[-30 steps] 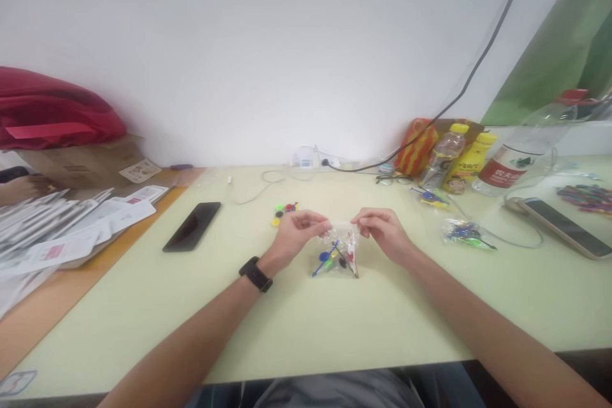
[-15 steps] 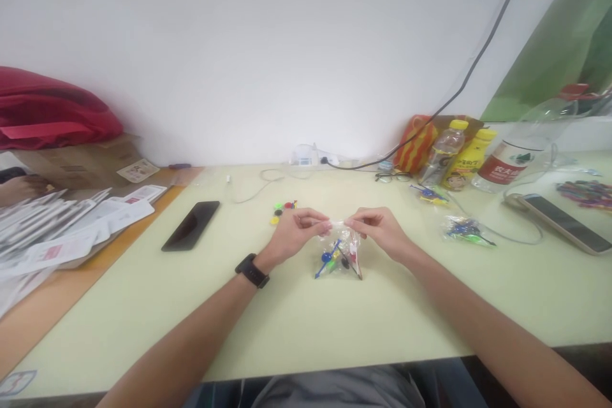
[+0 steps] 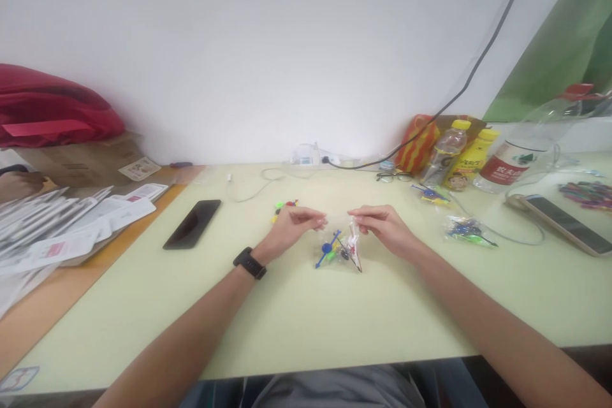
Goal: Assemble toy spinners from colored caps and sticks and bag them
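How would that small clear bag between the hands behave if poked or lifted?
The clear bag would probably be floppy, since its film looks thin and wrinkled. It's likely light, holding small, plastic-looking pieces. Those may shift inside, lying at jumbled angles.

Clear bag (image 3: 338, 251) between both hands (image 3: 289, 229) (image 3: 388, 229)

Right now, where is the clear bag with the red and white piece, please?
In the head view, the clear bag is near the centre, below and between the left hand and the right hand.
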A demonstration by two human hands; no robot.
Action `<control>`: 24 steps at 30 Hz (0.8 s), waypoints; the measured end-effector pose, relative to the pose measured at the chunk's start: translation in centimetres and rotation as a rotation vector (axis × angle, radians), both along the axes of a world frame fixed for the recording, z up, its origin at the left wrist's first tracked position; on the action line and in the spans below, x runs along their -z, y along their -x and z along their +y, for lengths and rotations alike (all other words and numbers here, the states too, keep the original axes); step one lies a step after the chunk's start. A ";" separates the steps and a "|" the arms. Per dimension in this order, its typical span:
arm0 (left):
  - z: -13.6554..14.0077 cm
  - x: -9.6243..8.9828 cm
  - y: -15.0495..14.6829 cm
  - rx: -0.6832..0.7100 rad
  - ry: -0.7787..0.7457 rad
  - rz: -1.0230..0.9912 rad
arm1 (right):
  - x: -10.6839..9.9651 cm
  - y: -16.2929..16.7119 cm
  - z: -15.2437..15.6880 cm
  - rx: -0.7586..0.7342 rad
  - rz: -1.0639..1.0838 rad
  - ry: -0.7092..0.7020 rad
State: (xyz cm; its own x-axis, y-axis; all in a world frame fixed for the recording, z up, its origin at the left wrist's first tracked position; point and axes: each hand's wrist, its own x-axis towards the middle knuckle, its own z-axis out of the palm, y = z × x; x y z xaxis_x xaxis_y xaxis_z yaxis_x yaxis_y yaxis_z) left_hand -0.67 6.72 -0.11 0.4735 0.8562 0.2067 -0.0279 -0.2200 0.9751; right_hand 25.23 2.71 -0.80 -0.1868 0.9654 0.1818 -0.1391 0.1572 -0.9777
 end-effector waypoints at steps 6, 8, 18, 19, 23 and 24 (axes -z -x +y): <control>-0.1 0.2 -0.4 -0.042 0.001 -0.050 | -0.1 -0.5 0.1 -0.025 -0.068 -0.089; -0.3 0.1 -0.6 -0.059 0.001 -0.052 | -0.5 -0.5 -0.1 -0.011 -0.118 -0.122; -1.0 -0.1 -1.1 -0.062 -0.015 -0.011 | -1.4 0.5 -0.6 0.140 -0.241 -0.132; -1.1 -0.2 -1.1 -0.059 -0.015 -0.001 | -1.5 0.6 -0.7 0.147 -0.255 -0.145; -1.6 -0.7 -1.6 -0.048 -0.013 0.040 | -2.0 1.0 -1.2 0.100 -0.320 -0.201; -1.7 -0.8 -1.6 -0.045 -0.015 0.048 | -2.1 1.2 -1.4 0.075 -0.335 -0.210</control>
